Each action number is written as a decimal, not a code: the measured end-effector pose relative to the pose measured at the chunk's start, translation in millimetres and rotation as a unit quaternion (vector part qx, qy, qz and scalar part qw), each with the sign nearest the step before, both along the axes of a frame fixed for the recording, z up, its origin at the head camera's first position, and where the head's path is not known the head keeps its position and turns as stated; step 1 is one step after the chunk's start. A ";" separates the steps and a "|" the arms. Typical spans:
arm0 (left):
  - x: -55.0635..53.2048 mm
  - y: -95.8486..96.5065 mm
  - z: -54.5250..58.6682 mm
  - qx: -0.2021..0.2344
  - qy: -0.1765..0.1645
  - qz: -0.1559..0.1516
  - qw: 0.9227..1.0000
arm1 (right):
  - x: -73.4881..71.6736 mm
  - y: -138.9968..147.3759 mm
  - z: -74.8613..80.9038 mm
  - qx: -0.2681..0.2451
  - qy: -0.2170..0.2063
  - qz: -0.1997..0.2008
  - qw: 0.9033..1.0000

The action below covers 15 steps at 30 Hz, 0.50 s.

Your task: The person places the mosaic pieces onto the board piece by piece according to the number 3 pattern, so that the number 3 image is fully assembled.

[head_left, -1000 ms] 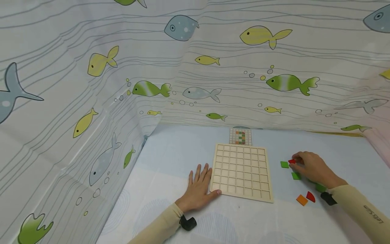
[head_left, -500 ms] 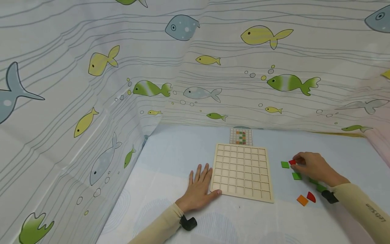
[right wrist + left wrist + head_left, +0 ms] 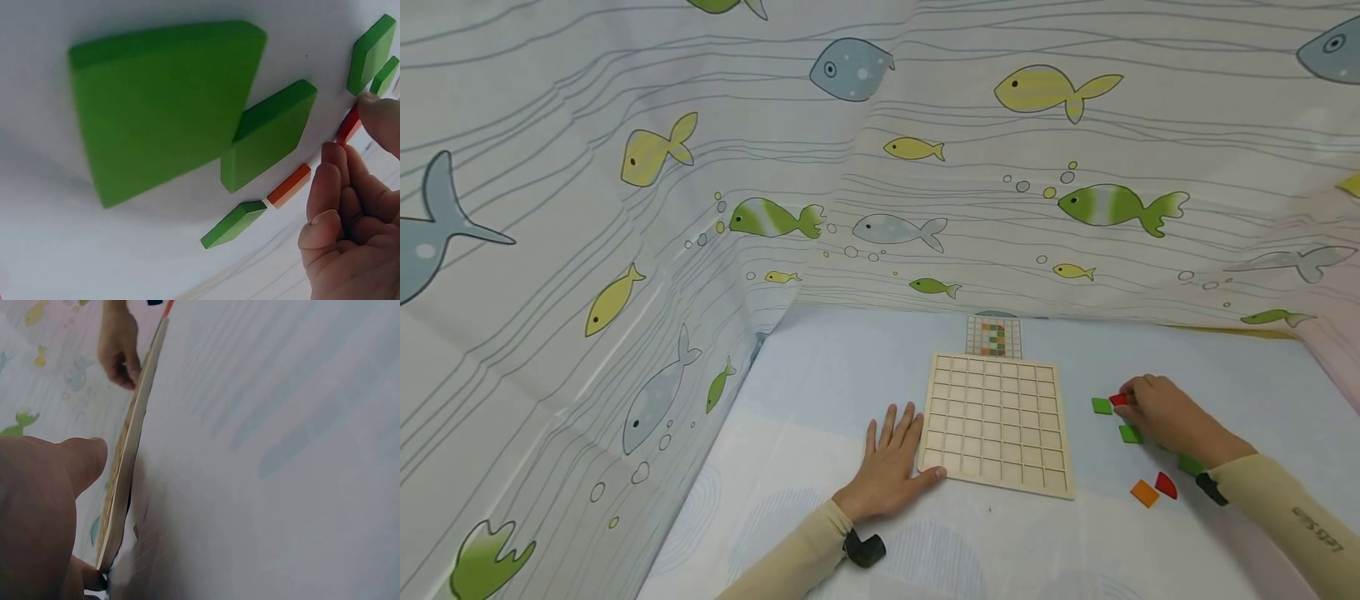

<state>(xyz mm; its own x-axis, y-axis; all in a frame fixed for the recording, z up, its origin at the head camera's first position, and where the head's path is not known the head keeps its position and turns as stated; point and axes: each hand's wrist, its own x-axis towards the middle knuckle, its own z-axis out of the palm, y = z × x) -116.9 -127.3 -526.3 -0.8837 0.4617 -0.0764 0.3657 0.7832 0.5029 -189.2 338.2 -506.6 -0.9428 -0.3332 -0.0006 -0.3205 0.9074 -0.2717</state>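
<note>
My left hand lies flat with spread fingers beside the pale wooden grid board. Its thumb reaches over the board's near left corner, and the fingertips meet the left edge. Right of the board, my right hand pinches a small red piece between thumb and fingers. The right wrist view also has this red piece between the fingertips. A green square lies just left of it, and another green square is below the fingers. Part of the green pieces under the wrist is hidden.
An orange square and a red quarter-round piece lie nearer, with a green piece by the right wrist. Behind the board lies a small printed pattern card. Fish-printed sheeting walls the back and left.
My right hand stays over the same spot, shifting and turning slightly with the red piece at its fingertips. The left hand and board stay in place.
</note>
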 end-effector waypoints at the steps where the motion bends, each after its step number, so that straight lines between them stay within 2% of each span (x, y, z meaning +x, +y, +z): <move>1: 0.0 0.0 0.1 -0.001 0.000 0.000 1.000 | 0.5 -0.3 0.2 0.000 0.002 0.003 1.000; 11: 0.6 0.1 0.9 0.000 -0.003 0.000 1.000 | 2.2 -3.5 2.1 -0.001 0.034 0.027 0.999; 15: 0.1 0.5 0.6 0.002 -0.003 0.000 1.000 | 1.5 -6.8 7.8 0.006 0.068 0.052 0.996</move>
